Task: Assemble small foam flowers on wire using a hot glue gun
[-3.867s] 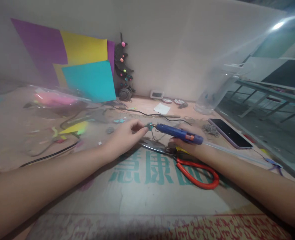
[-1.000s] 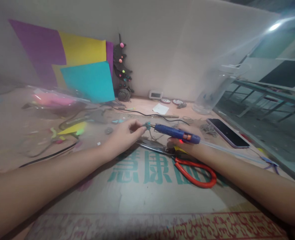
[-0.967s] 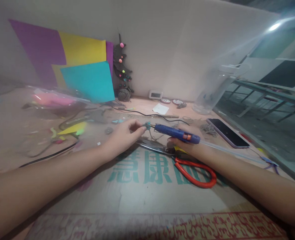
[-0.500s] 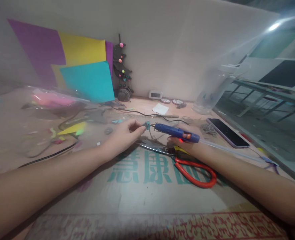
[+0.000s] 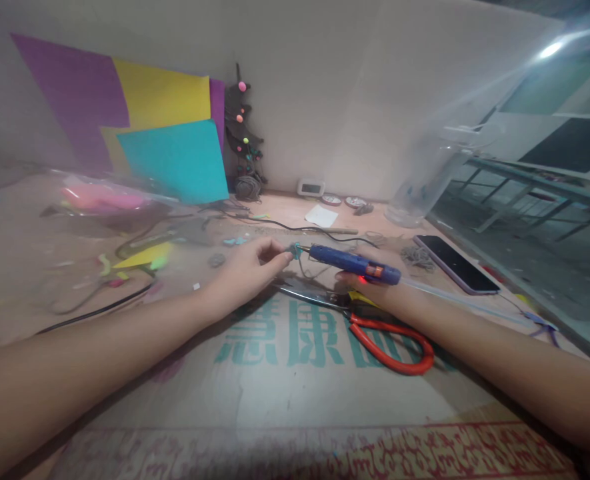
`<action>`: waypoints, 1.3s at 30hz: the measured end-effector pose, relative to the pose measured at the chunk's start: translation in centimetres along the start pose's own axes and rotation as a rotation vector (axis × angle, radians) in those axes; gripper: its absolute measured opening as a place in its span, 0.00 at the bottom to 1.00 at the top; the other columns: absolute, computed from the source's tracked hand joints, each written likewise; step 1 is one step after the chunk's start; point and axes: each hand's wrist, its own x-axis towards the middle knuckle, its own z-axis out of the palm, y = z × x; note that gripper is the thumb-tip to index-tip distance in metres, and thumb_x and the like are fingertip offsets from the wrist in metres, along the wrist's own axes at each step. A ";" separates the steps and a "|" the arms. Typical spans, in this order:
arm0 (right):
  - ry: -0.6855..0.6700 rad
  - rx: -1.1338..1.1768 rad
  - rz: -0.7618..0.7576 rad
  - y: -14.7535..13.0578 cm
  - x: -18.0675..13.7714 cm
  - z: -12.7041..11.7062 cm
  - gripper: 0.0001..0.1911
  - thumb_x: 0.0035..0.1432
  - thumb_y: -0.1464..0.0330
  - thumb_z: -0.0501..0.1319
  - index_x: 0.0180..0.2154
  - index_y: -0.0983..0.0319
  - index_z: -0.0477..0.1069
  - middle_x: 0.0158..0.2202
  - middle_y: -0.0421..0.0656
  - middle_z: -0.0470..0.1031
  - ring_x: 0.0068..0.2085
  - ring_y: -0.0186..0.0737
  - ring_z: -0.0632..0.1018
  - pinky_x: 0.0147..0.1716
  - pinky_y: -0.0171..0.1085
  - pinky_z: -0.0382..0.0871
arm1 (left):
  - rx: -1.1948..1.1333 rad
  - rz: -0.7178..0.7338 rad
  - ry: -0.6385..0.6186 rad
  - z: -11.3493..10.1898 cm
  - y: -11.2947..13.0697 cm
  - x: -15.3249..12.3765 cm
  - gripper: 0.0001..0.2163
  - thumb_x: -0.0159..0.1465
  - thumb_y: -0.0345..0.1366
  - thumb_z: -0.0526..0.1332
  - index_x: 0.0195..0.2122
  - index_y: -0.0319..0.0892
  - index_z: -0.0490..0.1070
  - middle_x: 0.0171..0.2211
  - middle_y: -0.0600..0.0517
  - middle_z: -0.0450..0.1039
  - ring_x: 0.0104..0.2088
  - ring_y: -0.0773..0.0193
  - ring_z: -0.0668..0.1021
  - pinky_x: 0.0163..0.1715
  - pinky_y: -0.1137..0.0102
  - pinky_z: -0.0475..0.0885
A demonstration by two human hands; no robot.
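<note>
My left hand [image 5: 247, 270] is closed in a pinch on a small teal craft piece [image 5: 294, 251] held just above the table. My right hand [image 5: 375, 288] grips a blue hot glue gun [image 5: 355, 264], whose nozzle points left and touches the teal piece. A clear glue stick juts from the back of the gun toward the right. A red light glows under the gun body. Both forearms rest over a flattened cardboard sheet [image 5: 285, 380] with teal printed characters.
Red-handled scissors [image 5: 375, 330] lie under my right wrist. A phone [image 5: 455, 264] lies at right. Purple, yellow and teal paper sheets [image 5: 172, 160] lean on the wall beside a dark decorated tree [image 5: 242, 143]. A clear jar [image 5: 425, 183], cables and scraps litter the table.
Almost nothing differs: both hands keep their hold, and the glue gun tip stays against the teal piece. The view shifts very slightly.
</note>
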 end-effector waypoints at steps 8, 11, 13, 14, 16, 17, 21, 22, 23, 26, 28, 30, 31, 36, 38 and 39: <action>-0.011 -0.017 0.062 -0.2 0.2 -0.1 0.17 0.50 0.55 0.66 0.23 0.59 0.66 0.21 0.39 0.69 0.25 0.38 0.70 0.25 0.36 0.60 | -0.021 -0.041 0.020 -0.1 0.7 -0.1 0.09 0.63 0.42 0.59 0.30 0.42 0.68 0.28 0.55 0.71 0.29 0.65 0.73 0.30 0.71 0.65; -0.027 -0.018 0.080 -0.3 0.2 -0.1 0.16 0.50 0.56 0.66 0.24 0.59 0.66 0.21 0.39 0.69 0.26 0.38 0.71 0.25 0.36 0.60 | -0.034 -0.064 0.023 -0.1 0.9 -0.2 0.09 0.62 0.42 0.60 0.30 0.42 0.69 0.27 0.55 0.70 0.27 0.66 0.71 0.26 0.72 0.64; -0.032 -0.008 0.068 -0.3 0.1 -0.1 0.15 0.50 0.57 0.66 0.24 0.59 0.66 0.21 0.38 0.69 0.26 0.38 0.71 0.26 0.35 0.60 | -0.034 -0.079 0.025 -0.1 0.9 -0.2 0.09 0.62 0.42 0.60 0.30 0.42 0.69 0.27 0.55 0.70 0.26 0.66 0.70 0.24 0.73 0.63; -0.030 -0.002 0.061 -0.4 0.1 -0.1 0.15 0.50 0.57 0.66 0.24 0.59 0.66 0.21 0.38 0.68 0.26 0.37 0.71 0.26 0.35 0.61 | -0.031 -0.087 0.027 -0.1 0.9 -0.2 0.09 0.62 0.42 0.60 0.30 0.42 0.69 0.27 0.55 0.70 0.26 0.66 0.70 0.23 0.73 0.63; -0.016 0.014 0.074 -0.5 0.0 -0.2 0.15 0.50 0.57 0.66 0.24 0.58 0.66 0.21 0.38 0.69 0.26 0.38 0.72 0.26 0.36 0.62 | -0.025 -0.099 0.032 -0.1 0.9 -0.1 0.09 0.62 0.42 0.59 0.30 0.42 0.69 0.27 0.55 0.70 0.25 0.67 0.70 0.22 0.73 0.63; -0.001 0.027 0.096 -0.6 -0.1 -0.3 0.15 0.51 0.56 0.66 0.25 0.58 0.66 0.21 0.38 0.69 0.26 0.38 0.72 0.26 0.36 0.63 | -0.024 -0.099 0.035 -0.1 0.8 -0.1 0.09 0.62 0.42 0.59 0.30 0.42 0.69 0.27 0.54 0.71 0.25 0.67 0.70 0.22 0.73 0.63; 0.040 0.098 0.171 -1.2 0.1 -1.2 0.14 0.58 0.56 0.60 0.28 0.58 0.70 0.28 0.42 0.75 0.30 0.40 0.76 0.30 0.38 0.69 | -0.040 -0.085 0.035 -0.1 0.6 -0.1 0.10 0.63 0.43 0.59 0.31 0.42 0.69 0.29 0.53 0.73 0.27 0.65 0.72 0.22 0.73 0.63; 0.044 0.125 0.164 -1.3 0.2 -1.4 0.15 0.61 0.56 0.58 0.29 0.59 0.71 0.29 0.43 0.77 0.32 0.41 0.77 0.33 0.38 0.71 | -0.039 -0.082 0.030 -0.1 0.6 -0.1 0.10 0.63 0.43 0.59 0.31 0.42 0.69 0.29 0.53 0.74 0.27 0.65 0.73 0.22 0.73 0.64; 0.047 0.157 0.152 -1.4 0.4 -1.7 0.16 0.62 0.56 0.57 0.30 0.59 0.72 0.31 0.43 0.78 0.34 0.42 0.78 0.36 0.39 0.72 | -0.037 -0.078 0.024 -0.1 0.6 -0.1 0.10 0.63 0.44 0.59 0.31 0.42 0.69 0.29 0.53 0.74 0.27 0.65 0.73 0.22 0.73 0.64; 0.077 0.254 0.137 -1.5 0.9 -2.6 0.17 0.64 0.55 0.55 0.36 0.60 0.75 0.36 0.45 0.80 0.38 0.43 0.80 0.39 0.41 0.74 | -0.037 -0.055 0.006 -0.1 0.5 -0.2 0.11 0.63 0.45 0.59 0.31 0.42 0.69 0.29 0.53 0.75 0.28 0.64 0.74 0.24 0.72 0.65; 0.130 0.271 0.140 -1.4 1.2 -3.2 0.16 0.61 0.54 0.59 0.39 0.60 0.75 0.39 0.46 0.80 0.39 0.45 0.80 0.38 0.43 0.75 | -0.052 -0.025 0.000 -0.1 0.3 -0.2 0.12 0.63 0.45 0.60 0.31 0.42 0.69 0.28 0.53 0.75 0.29 0.63 0.75 0.26 0.71 0.67; 0.189 0.252 0.158 -1.3 1.7 -3.8 0.16 0.57 0.54 0.64 0.39 0.60 0.75 0.39 0.47 0.81 0.39 0.48 0.80 0.38 0.44 0.75 | -0.059 0.008 0.000 0.0 0.0 -0.1 0.12 0.63 0.45 0.60 0.31 0.42 0.69 0.29 0.53 0.75 0.30 0.62 0.76 0.29 0.71 0.68; 0.210 0.234 0.175 -1.2 2.0 -4.1 0.16 0.55 0.55 0.66 0.38 0.60 0.75 0.38 0.47 0.81 0.38 0.49 0.80 0.37 0.44 0.75 | -0.056 0.023 0.003 0.0 -0.2 0.0 0.12 0.63 0.45 0.60 0.31 0.42 0.69 0.29 0.53 0.75 0.31 0.61 0.77 0.31 0.70 0.69; 0.130 0.076 0.280 -0.1 5.3 -5.4 0.19 0.52 0.55 0.67 0.39 0.62 0.77 0.34 0.47 0.80 0.37 0.50 0.79 0.35 0.44 0.72 | -0.034 0.054 0.007 0.3 -1.1 0.3 0.11 0.64 0.44 0.59 0.31 0.42 0.70 0.31 0.52 0.77 0.35 0.59 0.79 0.34 0.69 0.70; 0.039 -0.036 0.324 1.3 7.3 -5.5 0.21 0.50 0.55 0.68 0.42 0.62 0.78 0.35 0.46 0.81 0.36 0.49 0.79 0.35 0.43 0.71 | -0.005 0.047 0.009 0.3 -1.2 0.3 0.11 0.64 0.45 0.59 0.32 0.42 0.70 0.31 0.51 0.78 0.35 0.59 0.79 0.34 0.69 0.71; 0.005 -0.053 0.319 2.2 8.2 -5.5 0.22 0.51 0.55 0.68 0.44 0.61 0.78 0.35 0.45 0.81 0.36 0.47 0.79 0.35 0.42 0.71 | 0.011 0.048 0.011 0.3 -1.2 0.3 0.12 0.64 0.45 0.59 0.32 0.42 0.70 0.31 0.51 0.78 0.34 0.59 0.79 0.34 0.68 0.71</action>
